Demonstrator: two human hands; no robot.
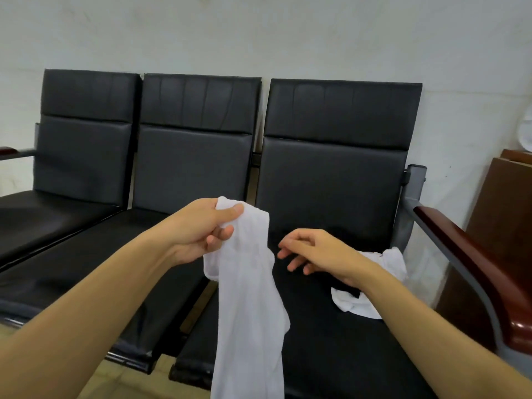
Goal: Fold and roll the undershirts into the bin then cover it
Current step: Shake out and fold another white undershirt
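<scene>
My left hand (201, 228) pinches the top of a white undershirt (247, 306), which hangs down limp over the gap between the middle and right seats. My right hand (311, 251) hovers just to the right of the cloth with its fingers loosely spread, holding nothing. A second white undershirt (388, 263) lies crumpled on the right seat, partly hidden behind my right forearm, with something dark lying against it. No bin shows in the head view.
A row of three black padded seats (195, 156) stands against a white wall. A reddish wooden armrest (466, 254) on a grey metal frame bounds the right seat. Brown wooden boards (506, 203) lean at the far right. Tan floor shows below the seats.
</scene>
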